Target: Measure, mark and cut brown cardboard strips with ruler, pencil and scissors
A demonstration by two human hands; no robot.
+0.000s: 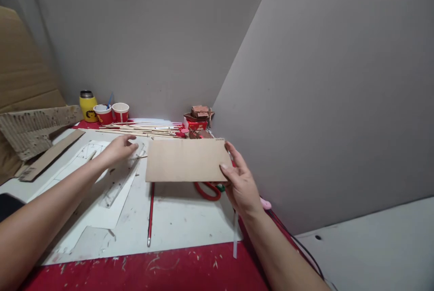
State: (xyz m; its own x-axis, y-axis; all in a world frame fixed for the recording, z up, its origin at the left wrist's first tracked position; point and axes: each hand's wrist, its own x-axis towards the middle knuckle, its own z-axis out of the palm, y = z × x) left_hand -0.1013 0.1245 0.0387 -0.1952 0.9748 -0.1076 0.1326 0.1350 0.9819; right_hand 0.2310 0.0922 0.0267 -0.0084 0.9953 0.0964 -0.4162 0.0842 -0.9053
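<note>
My right hand [239, 180] grips the right end of a flat tan board [185, 160], thumb on its face, and holds it above the white work surface [176, 227]. Left of the board, my left hand [122, 148] has its fingers apart and nothing in it; it is over the paper and ruler. A clear ruler [124, 180] lies on white paper with drawn lines [88, 150]. Below the board shows a red pencil [151, 218], its upper end hidden. Red scissor handles [207, 192] are partly covered by the board.
Thin wooden sticks [142, 130] lie at the back. Behind them on the left stand a yellow bottle [88, 107] and two paper cups [120, 112]. Brown blocks [200, 112] sit at the back right. Cardboard [25, 69] leans at left; a grey wall [322, 101] rises at right.
</note>
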